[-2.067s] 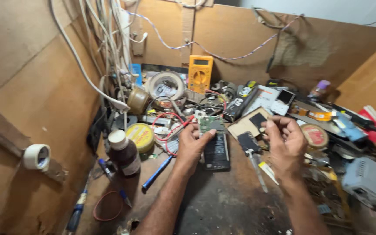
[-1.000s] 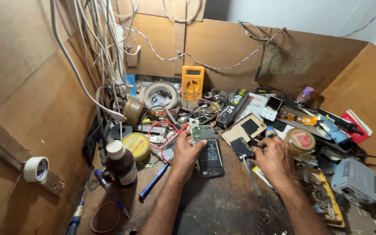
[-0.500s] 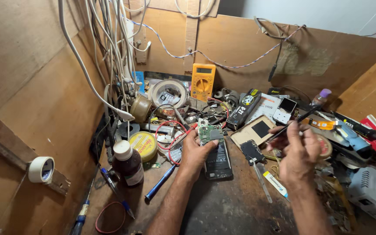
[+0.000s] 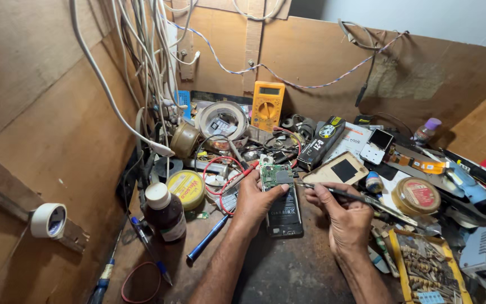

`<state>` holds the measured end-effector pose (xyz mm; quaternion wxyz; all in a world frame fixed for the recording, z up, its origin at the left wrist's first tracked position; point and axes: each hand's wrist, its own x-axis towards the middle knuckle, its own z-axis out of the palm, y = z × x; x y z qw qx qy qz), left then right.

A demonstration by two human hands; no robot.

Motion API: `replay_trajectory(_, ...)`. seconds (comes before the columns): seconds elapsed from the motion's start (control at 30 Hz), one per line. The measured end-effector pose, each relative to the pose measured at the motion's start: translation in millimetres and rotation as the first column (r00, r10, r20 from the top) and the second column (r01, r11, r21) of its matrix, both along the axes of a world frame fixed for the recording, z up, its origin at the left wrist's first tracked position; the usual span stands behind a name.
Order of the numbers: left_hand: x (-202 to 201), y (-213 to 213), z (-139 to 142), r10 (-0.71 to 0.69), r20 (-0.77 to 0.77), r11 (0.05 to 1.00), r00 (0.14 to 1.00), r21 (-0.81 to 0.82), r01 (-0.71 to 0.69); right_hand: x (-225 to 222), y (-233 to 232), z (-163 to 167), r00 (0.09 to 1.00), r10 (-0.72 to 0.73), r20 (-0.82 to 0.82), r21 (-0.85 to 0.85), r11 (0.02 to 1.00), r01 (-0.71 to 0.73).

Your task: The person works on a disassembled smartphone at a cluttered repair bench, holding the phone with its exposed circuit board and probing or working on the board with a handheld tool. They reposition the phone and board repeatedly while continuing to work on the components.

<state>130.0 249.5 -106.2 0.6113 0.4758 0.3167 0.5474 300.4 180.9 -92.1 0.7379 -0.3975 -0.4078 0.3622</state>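
A dark, worn workbench [image 4: 288, 276] carries an opened phone [image 4: 284, 211], brown bottle [image 4: 165, 213], yellow multimeter [image 4: 268, 105] and blue screwdriver [image 4: 207, 245].

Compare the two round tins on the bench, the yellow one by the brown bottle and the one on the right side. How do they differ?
The yellow tin has a bright yellow lid with red print; the right tin looks brownish gold with a red label. The yellow tin lies beside the brown bottle, on the far side of the left hand from the phone; the right tin lies beyond the right hand, among tools. Both are round, flat, closed and untouched.
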Motion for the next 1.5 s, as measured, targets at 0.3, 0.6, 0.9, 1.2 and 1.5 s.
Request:
replay_trajectory(0.3,-1.7,0.1,1.0,-0.02,0.039,1.0,0.999,0.021,0.019,-5.4,0.9,-0.8,0.997,0.048,-0.053,-0.008,0.999,-0.048)
replay_trajectory(0.6,-3.3,-0.3,-0.1,-0.031,0.053,0.999,0.998,0.012,0.031,-13.0,-3.3,-0.2,0.999,0.003,0.05,-0.024,1.0,-0.002)
replay_trajectory(0.9,-4.4,-0.9,-0.1,-0.02,0.034,1.0,0.999,0.015,0.019,-21.7,-9.1,7.0,0.967,-0.095,0.235,-0.055,0.992,0.111)
replay_trajectory(1.2,-3.6,-1.3,3.4,-0.001,0.031,1.0,1.0,-0.015,0.002,-27.1,-8.7,4.3,0.969,-0.067,0.238,0.0,0.998,0.069)
replay_trajectory(1.5,-4.7,-3.3,6.0,0.0,0.028,1.0,1.0,-0.019,0.0,-29.1,-7.8,1.9,0.964,-0.083,0.252,-0.018,0.996,0.09)
